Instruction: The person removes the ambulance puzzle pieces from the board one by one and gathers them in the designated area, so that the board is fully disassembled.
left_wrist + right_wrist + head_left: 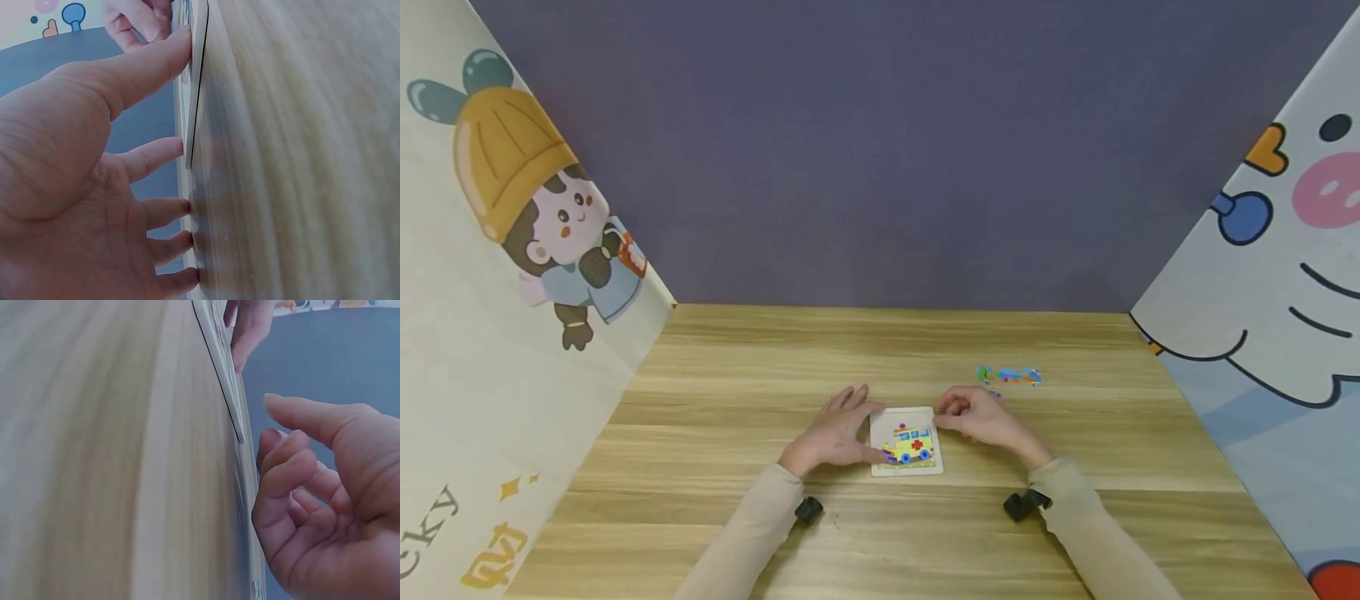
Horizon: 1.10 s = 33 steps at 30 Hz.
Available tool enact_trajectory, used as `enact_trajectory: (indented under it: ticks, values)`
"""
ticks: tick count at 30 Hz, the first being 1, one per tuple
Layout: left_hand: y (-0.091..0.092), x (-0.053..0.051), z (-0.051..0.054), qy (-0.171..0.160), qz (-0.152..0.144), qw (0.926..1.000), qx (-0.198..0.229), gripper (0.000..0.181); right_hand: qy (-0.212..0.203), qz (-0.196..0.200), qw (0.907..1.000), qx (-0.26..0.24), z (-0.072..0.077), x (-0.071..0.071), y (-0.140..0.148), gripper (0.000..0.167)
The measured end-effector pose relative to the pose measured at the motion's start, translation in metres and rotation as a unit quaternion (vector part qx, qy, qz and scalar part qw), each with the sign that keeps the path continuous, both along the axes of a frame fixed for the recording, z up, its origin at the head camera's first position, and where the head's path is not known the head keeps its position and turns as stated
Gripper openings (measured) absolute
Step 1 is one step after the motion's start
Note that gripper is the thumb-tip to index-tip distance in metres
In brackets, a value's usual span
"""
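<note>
A small square puzzle board (895, 417) with a pale frame lies on the table, showing a yellow ambulance picture (913, 444) with a red cross. My left hand (838, 433) spreads around its left side; the thumb (147, 69) rests on the board, and the index fingertip reaches its upper left edge. At the upper right corner is my right hand (977, 417), its thumb stretched out and its fingers (284, 475) bent. A gap shows between thumb and fingers in the right wrist view, with nothing visible there.
Several loose, colourful puzzle pieces (1009, 375) lie behind the right hand, one partly beside its knuckles. The wooden table (760, 350) meets a dark back wall (880, 167), with cartoon-printed panels at both sides. A black strap device sits on each wrist.
</note>
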<state>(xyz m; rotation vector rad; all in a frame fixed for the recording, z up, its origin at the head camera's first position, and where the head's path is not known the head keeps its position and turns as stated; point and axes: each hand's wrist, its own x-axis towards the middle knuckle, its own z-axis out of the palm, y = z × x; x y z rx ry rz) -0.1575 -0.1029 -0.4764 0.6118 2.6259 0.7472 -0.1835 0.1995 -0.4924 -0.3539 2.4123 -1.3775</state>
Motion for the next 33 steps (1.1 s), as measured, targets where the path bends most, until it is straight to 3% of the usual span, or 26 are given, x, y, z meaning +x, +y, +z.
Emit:
enact_trajectory:
  ticks: [12,22,33]
  values:
    - [0.000,-0.001,-0.003,0.004,0.000,1.0000,-0.007,0.083,0.020,0.038,0.9991,0.002,0.005,0.006,-0.025,0.031]
    - [0.000,0.000,-0.003,0.001,0.000,1.0000,-0.003,0.083,0.007,0.086,0.9957,0.032,0.009,0.014,-0.048,0.042]
    - [0.000,0.001,-0.001,0.006,0.000,1.0000,-0.002,0.083,0.013,0.091,0.9938,0.062,0.010,0.016,-0.057,0.036]
